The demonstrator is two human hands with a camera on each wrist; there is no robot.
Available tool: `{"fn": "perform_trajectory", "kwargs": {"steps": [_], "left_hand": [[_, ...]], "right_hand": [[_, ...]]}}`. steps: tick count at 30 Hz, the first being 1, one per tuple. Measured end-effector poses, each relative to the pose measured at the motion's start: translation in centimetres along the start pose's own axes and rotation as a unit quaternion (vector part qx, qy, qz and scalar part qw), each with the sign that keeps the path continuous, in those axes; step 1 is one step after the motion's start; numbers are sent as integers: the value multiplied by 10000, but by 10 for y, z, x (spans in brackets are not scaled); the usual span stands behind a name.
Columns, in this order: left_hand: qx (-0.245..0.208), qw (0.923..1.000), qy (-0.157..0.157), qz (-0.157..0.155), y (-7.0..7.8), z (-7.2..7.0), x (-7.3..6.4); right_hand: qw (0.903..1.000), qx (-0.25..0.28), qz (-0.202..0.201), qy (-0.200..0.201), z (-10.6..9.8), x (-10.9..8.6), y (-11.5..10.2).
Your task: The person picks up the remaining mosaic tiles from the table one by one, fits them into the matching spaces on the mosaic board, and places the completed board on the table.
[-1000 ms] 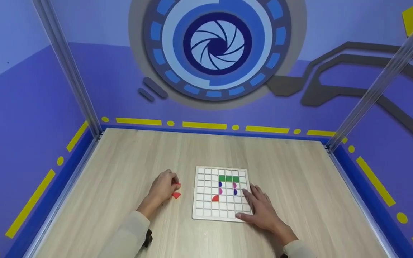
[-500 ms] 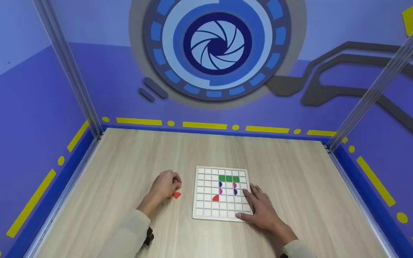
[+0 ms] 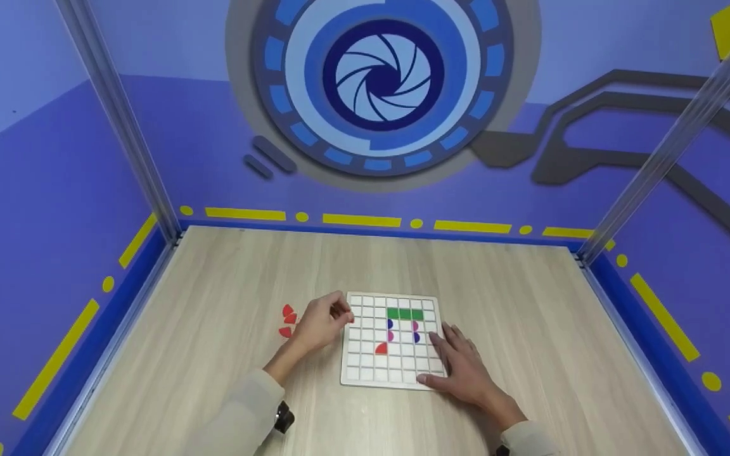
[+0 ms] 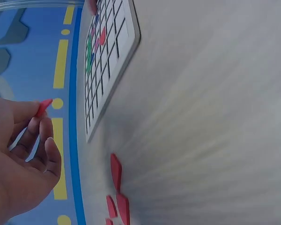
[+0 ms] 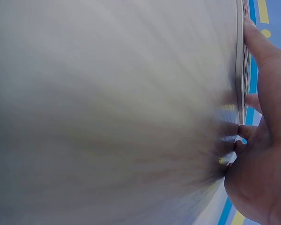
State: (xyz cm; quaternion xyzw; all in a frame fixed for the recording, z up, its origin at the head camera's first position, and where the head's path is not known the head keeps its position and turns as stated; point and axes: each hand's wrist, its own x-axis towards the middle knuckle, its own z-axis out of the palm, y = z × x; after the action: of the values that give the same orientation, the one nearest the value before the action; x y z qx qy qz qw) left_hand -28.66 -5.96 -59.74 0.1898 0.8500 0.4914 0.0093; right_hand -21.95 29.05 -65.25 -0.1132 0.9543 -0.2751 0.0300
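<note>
My left hand [image 3: 322, 324] pinches a small red quarter-circle tile [image 4: 44, 107] between thumb and fingertips, just over the left edge of a white grid board [image 3: 365, 375]. Green tiles [image 3: 405, 313] form a bar near the board's top. Below it are two columns of dark blue and pink half-round tiles, and a red quarter-circle tile [image 3: 381, 348] lies under the left column. My right hand [image 3: 466, 373] rests at the board's right side, with thumb and index finger on the board and the other fingers on the table.
Several loose red tiles [image 3: 285, 332] lie on the wooden table [image 3: 263, 272] left of the board, partly behind my left hand in the head view. Blue and purple walls [image 3: 365, 152] with metal corner posts surround the table's back and sides.
My left hand has moved right, from the loose red tiles to the board's edge, carrying one red tile. More loose tiles are now uncovered. The right hand has stayed in place.
</note>
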Motion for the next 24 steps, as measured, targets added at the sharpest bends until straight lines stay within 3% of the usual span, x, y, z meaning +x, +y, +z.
{"fn": "perform_trajectory", "kwargs": {"steps": [11,19,24], "left_hand": [[11,9980,-609,-178,20,39,7],[95,9974,-708,44,25,68,19],[367,9967,-722,-6,20,81,19]], "right_hand": [[10000,-58,-37,26,0,1,1],[10000,-47,-11,46,-2,0,0],[9999,-113,1,-20,0,0,2]]}}
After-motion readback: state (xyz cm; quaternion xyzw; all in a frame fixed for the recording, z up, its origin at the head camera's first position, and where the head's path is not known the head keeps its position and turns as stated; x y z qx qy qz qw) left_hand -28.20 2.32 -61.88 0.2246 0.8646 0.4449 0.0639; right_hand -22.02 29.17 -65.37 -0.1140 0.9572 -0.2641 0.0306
